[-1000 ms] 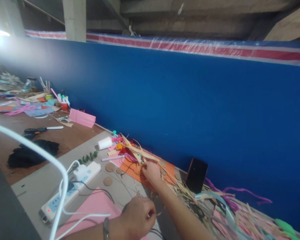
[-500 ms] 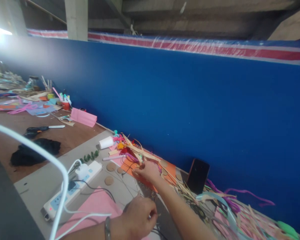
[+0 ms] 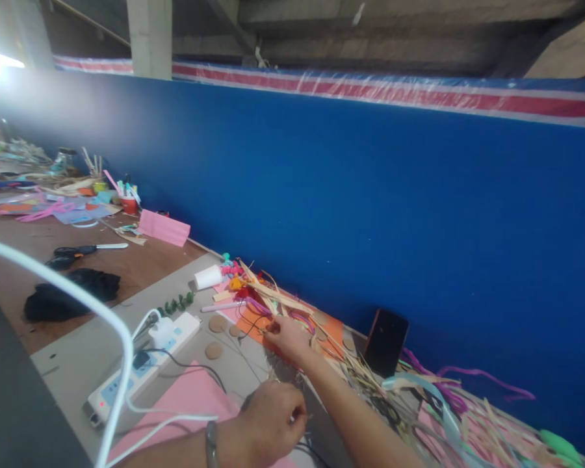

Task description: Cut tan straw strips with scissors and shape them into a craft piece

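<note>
My left hand [image 3: 273, 416], with a bracelet [image 3: 211, 444] at its wrist, is curled closed low in the centre, over the edge of a pink sheet [image 3: 185, 396]. Thin pale bits stick out near its fingers, too small to name. Further forward, my right hand [image 3: 288, 339] reaches over orange paper [image 3: 253, 324], thumb and fingertips drawn together. What lies between them, if anything, I cannot make out. Dry straw strips [image 3: 283, 298], a purple ribbon [image 3: 302, 318] and thin black cord [image 3: 247, 328] lie around those fingertips. Several round wooden slices [image 3: 214, 351] rest to the left.
A power strip [image 3: 175, 344] with plugs stands left of my hands, and a white cable [image 3: 73, 292] arches across the left foreground. A phone [image 3: 387, 341] leans against the blue partition [image 3: 370, 208]. Beyond lie a white cup [image 3: 208, 277], a black cloth [image 3: 73, 296] and a glue gun [image 3: 73, 253].
My right hand has drawn back slightly, and its fingertips have shifted a little over the orange paper. My left hand stays in nearly the same place, still closed.
</note>
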`<state>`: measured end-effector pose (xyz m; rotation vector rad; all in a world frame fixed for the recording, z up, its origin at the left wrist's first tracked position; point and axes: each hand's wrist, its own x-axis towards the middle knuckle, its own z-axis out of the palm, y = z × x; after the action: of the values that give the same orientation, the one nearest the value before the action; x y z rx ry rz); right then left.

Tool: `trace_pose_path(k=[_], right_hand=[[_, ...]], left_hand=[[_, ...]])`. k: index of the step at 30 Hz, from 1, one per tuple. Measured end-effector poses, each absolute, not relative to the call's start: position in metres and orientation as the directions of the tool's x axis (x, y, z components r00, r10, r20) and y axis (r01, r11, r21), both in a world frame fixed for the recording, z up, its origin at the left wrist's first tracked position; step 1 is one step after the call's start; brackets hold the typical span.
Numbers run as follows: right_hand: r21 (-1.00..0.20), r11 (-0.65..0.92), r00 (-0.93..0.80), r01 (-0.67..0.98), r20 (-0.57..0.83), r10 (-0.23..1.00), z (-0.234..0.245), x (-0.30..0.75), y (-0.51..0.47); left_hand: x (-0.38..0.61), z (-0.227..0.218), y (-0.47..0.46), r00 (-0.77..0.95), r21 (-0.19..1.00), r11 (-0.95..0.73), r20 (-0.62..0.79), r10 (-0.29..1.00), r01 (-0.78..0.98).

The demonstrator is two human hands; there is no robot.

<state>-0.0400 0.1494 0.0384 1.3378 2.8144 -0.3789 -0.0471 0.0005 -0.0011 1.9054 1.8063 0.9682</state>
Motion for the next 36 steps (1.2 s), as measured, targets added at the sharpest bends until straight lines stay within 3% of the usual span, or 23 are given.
trace_pose_path(k=[9, 20, 25, 32, 36], right_hand=[[-0.255, 0.742, -0.764, 0.62, 0.021, 0.645, 0.038, -0.034, 0.147], [-0.288, 0.833, -0.874, 0.472, -0.027, 0.486, 0.048, -0.031, 0.14], [-0.241, 0.865, -0.897, 0.44, -0.064, 0.438, 0.053, -0.026, 0.139], [-0.105, 0.862, -0.868, 0.496, -0.075, 0.491, 0.045, -0.022, 0.139], [-0.077, 0.893, -0.896, 0.444, -0.065, 0.44, 0.045, -0.021, 0.137]], left_hand=[[-0.046, -0.004, 0.001, -0.012, 0.648, -0.159, 0.252, 0.968, 0.745], [-0.046, -0.004, 0.0, 0.041, 0.646, -0.238, 0.304, 0.952, 0.725], [-0.046, 0.007, -0.006, 0.081, 0.65, -0.276, 0.313, 0.946, 0.709], [-0.047, 0.007, -0.008, 0.148, 0.632, -0.345, 0.344, 0.927, 0.694], [-0.047, 0.006, -0.008, 0.197, 0.614, -0.391, 0.361, 0.911, 0.686]])
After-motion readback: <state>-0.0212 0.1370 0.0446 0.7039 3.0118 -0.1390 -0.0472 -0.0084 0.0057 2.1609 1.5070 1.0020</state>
